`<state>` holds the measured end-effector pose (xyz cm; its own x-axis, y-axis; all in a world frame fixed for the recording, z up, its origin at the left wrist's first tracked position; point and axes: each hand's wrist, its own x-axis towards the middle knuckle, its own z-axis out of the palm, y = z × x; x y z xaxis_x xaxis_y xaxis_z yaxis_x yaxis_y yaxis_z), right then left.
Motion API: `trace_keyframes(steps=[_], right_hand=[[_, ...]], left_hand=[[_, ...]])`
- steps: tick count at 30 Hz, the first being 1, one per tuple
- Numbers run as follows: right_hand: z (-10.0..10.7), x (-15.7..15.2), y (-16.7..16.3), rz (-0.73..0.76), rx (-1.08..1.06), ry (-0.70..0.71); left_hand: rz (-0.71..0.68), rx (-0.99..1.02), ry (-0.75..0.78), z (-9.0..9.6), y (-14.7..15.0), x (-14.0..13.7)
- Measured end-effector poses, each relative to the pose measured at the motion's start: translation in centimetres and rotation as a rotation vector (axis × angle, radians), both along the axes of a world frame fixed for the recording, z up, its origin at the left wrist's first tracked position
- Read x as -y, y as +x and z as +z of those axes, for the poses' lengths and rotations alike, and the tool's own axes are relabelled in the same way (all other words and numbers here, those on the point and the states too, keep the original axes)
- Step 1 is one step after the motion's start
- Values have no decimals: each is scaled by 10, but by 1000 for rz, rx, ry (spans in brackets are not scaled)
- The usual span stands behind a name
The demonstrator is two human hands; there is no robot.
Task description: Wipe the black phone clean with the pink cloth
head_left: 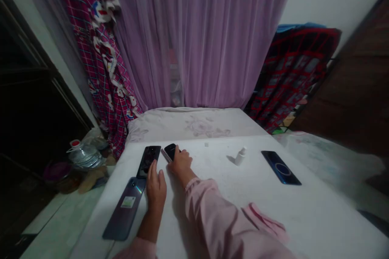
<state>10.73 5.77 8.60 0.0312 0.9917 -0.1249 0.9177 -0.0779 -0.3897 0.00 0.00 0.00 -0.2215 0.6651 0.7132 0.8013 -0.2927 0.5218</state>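
Note:
My left hand (156,186) lies flat with its fingers stretched out, the tips on the lower right edge of a glossy black phone (147,160). Just beyond it, my right hand (181,162) is closed on the side of a small black mobile phone (170,149) lying on the white table. A thin silvery strip (165,155) runs along that phone's left side; whether it is part of the phone I cannot tell. The right fingertips are partly hidden. Below the black phone lies a grey-blue smartphone (123,214), back up, with a pale sticker on it.
A small white bottle (241,157) stands right of my hands. Farther right lies a dark blue phone (281,168) with a ring on its back. A folded pink cloth (269,223) is beside my right sleeve. Purple curtains (212,40) hang behind the white table (219,194).

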Motion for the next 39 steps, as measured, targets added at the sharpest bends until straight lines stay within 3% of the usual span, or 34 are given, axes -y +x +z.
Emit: trace_keyframes(steps=[5, 9, 13, 16, 21, 23, 25, 28, 31, 39], right_hand=[[5, -13, -19, 78, -127, -97], [11, -14, -5, 161, -179, -96], [23, 12, 39, 201, -225, -12], [29, 49, 102, 337, -437, 204], [13, 102, 259, -257, -454, 421], [-2, 111, 317, -540, -261, 443], [-18, 114, 359, -690, -21, 415], [-41, 111, 387, -673, 220, 249], [-54, 106, 390, -592, 335, 188], [-39, 107, 403, -394, 400, 39]], left_hand=[[79, 51, -15, -2, -6, 0], [32, 37, -24, -3, -6, -1], [-56, -140, -86, -2, -4, -9], [-56, -308, -222, -2, -4, -20], [-46, -462, -274, -4, -2, -30], [-53, -487, -256, -4, -1, -30], [-52, -494, -246, -2, 0, -29], [-41, -491, -250, 1, 3, -27], [-25, -494, -257, 3, 5, -25], [13, -510, -282, 4, 5, -21]])
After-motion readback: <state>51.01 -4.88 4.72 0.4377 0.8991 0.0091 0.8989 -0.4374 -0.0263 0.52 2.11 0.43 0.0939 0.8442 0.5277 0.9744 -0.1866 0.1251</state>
